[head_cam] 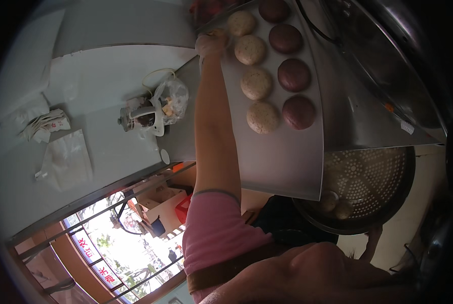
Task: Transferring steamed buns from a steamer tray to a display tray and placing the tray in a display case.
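Note:
My left hand (210, 45), in a clear plastic glove, reaches to the far left edge of a metal tray (279, 163). Its fingers are bent by a pale yellowish patch; whether they hold anything is unclear. Beside it, several pale speckled round dough pieces (250, 50) lie in a column. A second column of purple round dough pieces (289, 39) runs to their right. At lower right, my right hand (374, 236) grips the rim of a round perforated steamer pan (367, 178), its fingers partly hidden. Two pale round pieces (343, 209) lie in the pan.
A glass jug (127, 119) with a white handle stands left of the tray, beside a clear plastic bag (175, 95). Folded papers (57, 121) lie farther left. A large shiny metal vessel (393, 64) borders the tray's right side. An open cardboard box (165, 207) is below.

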Available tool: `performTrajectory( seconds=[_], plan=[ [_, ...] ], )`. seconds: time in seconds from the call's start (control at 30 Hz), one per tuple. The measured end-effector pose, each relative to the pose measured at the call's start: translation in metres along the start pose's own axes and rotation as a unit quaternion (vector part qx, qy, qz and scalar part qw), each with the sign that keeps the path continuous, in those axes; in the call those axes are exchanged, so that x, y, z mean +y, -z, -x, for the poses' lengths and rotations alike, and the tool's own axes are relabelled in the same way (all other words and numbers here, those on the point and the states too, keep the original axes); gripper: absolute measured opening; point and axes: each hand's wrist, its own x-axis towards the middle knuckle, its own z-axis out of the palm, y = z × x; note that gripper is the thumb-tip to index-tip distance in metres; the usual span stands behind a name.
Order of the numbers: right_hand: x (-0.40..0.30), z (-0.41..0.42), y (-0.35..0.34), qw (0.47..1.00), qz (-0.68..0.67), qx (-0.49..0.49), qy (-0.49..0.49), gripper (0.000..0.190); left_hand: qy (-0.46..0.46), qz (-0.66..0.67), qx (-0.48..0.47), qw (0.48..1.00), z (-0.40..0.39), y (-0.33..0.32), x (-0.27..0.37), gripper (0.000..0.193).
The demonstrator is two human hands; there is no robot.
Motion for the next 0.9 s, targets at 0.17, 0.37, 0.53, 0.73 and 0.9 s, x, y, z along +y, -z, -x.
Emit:
performTrajectory(
  seconds=[0.17,0.37,0.53,0.73,0.9],
  plan=[
    [0.020,-0.010,-0.001,0.997,-0.043,0.046,0.046,0.054,-0.027,-0.036,-0.083,0.996,0.000,0.007,0.002,0.052],
    [0.016,0.018,0.013,0.994,-0.064,0.075,0.041,0.050,-0.074,0.054,-0.046,0.995,0.017,-0.047,0.011,0.053],
    [-0.004,-0.002,-0.010,0.996,-0.042,0.012,0.074,0.051,-0.027,0.083,-0.003,0.996,-0.023,-0.023,-0.042,0.057],
    [0.014,-0.007,0.013,0.998,0.050,0.009,0.023,0.044,-0.119,0.238,0.027,0.964,0.043,0.021,0.002,0.036],
    [-0.005,0.001,0.003,0.993,0.037,0.009,0.113,0.042,-0.237,0.121,0.030,0.963,0.238,0.138,0.050,0.030]
  ],
)
